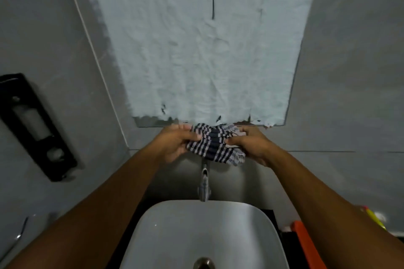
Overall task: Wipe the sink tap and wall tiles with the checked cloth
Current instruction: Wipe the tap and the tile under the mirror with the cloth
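Note:
A dark blue and white checked cloth [213,143] is bunched between both hands, just above the tap. My left hand [175,141] grips its left side and my right hand [251,144] grips its right side. Below the cloth, the metal sink tap [204,185] juts out from the wall over the white basin [175,229]. Its base is hidden behind the cloth. Grey wall tiles [341,94] surround a mirror covered with pale crinkled sheeting [196,50], whose lower edge sits right behind my hands.
A black soap dispenser [35,124] is fixed to the left wall. An orange object [306,244] and a yellow item [375,218] lie right of the basin. The drain [203,264] shows at the basin's bottom. A metal handle [21,230] is at lower left.

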### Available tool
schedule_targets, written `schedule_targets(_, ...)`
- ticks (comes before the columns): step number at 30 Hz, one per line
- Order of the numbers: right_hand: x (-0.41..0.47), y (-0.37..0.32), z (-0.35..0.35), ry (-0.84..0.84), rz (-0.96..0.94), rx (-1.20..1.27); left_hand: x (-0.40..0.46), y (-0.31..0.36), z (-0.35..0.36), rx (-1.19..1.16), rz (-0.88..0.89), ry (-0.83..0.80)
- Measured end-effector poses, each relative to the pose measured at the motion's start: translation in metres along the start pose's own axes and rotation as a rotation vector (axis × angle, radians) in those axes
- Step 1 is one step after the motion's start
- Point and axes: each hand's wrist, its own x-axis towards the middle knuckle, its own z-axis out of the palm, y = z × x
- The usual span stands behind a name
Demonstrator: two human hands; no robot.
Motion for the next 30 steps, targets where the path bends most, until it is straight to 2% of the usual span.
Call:
schedule_targets(2, 0.011, 0.005, 0.014, 0.058, 0.013, -0.009, 0.002, -0.013, -0.013, 0.017, -0.014, 0.168)
schedule_targets(5, 0.025, 0.016, 0.031, 0.208, 0.004, -0.094, 0.010, -0.036, -0.018, 0.065, -0.015, 0.315)
schedule_targets(7, 0.029, 0.026, 0.040, 0.328, -0.024, -0.160, 0.018, -0.052, -0.012, 0.216, 0.007, 0.413)
schedule_targets(9, 0.031, 0.038, 0.048, 0.429, -0.044, -0.207, 0.024, -0.067, -0.002, 0.500, 0.039, 0.446)
schedule_targets(11, 0.030, 0.049, 0.054, 0.479, -0.070, -0.201, 0.024, -0.078, 0.012, 0.700, 0.072, 0.367)
schedule_targets(14, 0.024, 0.061, 0.055, 0.484, -0.315, -0.225, 0.027, -0.080, 0.034, 0.946, 0.027, 0.334)
schedule_targets(15, 0.021, 0.066, 0.050, 0.496, -0.462, -0.346, 0.031, -0.080, 0.039, 1.038, 0.011, 0.346)
schedule_targets(17, 0.019, 0.079, 0.034, 0.558, -0.722, -0.763, 0.041, -0.076, 0.045, 1.101, -0.039, 0.316)
schedule_targets(19, 0.024, 0.091, 0.010, 0.599, -0.867, -1.102, 0.051, -0.076, 0.039, 0.838, -0.095, 0.235)
schedule_targets(22, 0.043, 0.107, -0.018, 0.599, -0.954, -1.374, 0.058, -0.078, 0.019, 0.196, -0.386, 0.018)
schedule_targets(24, 0.058, 0.118, -0.023, 0.646, -1.006, -1.455, 0.061, -0.081, 0.015, 0.051, -0.477, -0.079)
schedule_targets(25, 0.066, 0.123, -0.024, 0.688, -1.036, -1.471, 0.064, -0.081, 0.017, 0.113, -0.431, -0.047)
schedule_targets(26, 0.072, 0.127, -0.023, 0.731, -1.061, -1.485, 0.070, -0.081, 0.023, 0.305, -0.354, -0.001)
schedule_targets(27, 0.079, 0.130, -0.023, 0.769, -1.082, -1.495, 0.072, -0.081, 0.033, 0.638, -0.267, 0.071)
schedule_targets(28, 0.084, 0.132, -0.024, 0.798, -1.102, -1.503, 0.072, -0.087, 0.040, 1.048, -0.178, 0.022)
schedule_targets(29, 0.087, 0.134, -0.024, 0.814, -1.123, -1.506, 0.070, -0.087, 0.050, 1.364, -0.158, -0.030)
schedule_targets(30, 0.090, 0.135, -0.025, 0.816, -1.140, -1.503, 0.073, -0.084, 0.057, 1.426, -0.208, -0.030)
